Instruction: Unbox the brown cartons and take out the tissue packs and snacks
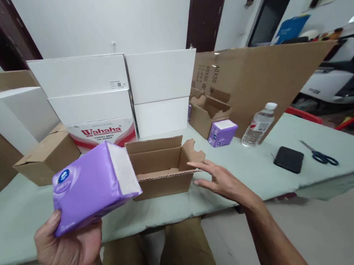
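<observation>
A purple pack of tissues (86, 185) with a white end is raised in front of me, gripped from below by my left hand (72, 247). Just right of the pack, a small brown cardboard box (164, 186) stands on the table with its top flaps up. Its inside shows bare cardboard, though the pack hides part of its left side. At the box's right end is my right hand (219, 179), fingers stretched and apart, the fingertips by the right flap and edge. Whether they touch the cardboard I cannot tell.
White boxes (167, 116) and a Wahaha carton (103, 134) stand behind. A closed brown box (47, 157) is at left. Toward the right are another open box (205, 111), a purple tissue pack (222, 133), a water bottle (260, 126), a black flat object (288, 159) and scissors (321, 157).
</observation>
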{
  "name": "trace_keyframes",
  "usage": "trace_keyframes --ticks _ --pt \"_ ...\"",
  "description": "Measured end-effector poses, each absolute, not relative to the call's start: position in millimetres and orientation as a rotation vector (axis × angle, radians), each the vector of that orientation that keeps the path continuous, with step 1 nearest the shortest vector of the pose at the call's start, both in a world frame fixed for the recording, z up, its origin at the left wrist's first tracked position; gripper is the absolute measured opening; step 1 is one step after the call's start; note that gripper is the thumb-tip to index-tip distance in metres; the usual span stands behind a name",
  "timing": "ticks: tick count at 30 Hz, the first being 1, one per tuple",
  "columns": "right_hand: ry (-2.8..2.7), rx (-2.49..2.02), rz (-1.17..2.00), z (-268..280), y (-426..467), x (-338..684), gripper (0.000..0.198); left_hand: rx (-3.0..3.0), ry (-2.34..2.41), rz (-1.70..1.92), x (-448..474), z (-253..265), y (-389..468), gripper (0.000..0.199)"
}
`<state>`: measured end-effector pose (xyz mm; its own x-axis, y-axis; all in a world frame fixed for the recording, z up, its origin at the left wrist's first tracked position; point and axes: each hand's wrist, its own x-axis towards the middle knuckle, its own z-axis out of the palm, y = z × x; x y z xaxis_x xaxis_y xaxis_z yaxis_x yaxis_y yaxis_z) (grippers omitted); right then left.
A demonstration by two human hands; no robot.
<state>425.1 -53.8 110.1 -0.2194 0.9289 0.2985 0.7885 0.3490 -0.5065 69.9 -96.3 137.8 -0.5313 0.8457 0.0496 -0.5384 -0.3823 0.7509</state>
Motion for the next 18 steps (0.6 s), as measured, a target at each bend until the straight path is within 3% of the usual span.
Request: trace_keyframes --ticks 4,6,12,18 --pt "-2.189 -1.643 0.223 114.5 -30.9 409.5 0.020 0.402 0.906 2.013 70.9 145.4 -100.1 0.027" --pt "-2.165 -1.636 0.165 113.8 -28.6 407.1 0.018 0.386 0.924 2.010 72.9 147.0 -101.7 0.027" --pt "-1.789 -1.596 -0.116 108.2 -83.1 462.6 0.036 0.375 0.914 1.931 79.9 136.9 -94.5 0.026" --pt "-1.269 -2.150 -0.562 104.0 -153.6 560.3 0.060 0.389 0.828 1.727 100.1 110.7 -73.2 0.024"
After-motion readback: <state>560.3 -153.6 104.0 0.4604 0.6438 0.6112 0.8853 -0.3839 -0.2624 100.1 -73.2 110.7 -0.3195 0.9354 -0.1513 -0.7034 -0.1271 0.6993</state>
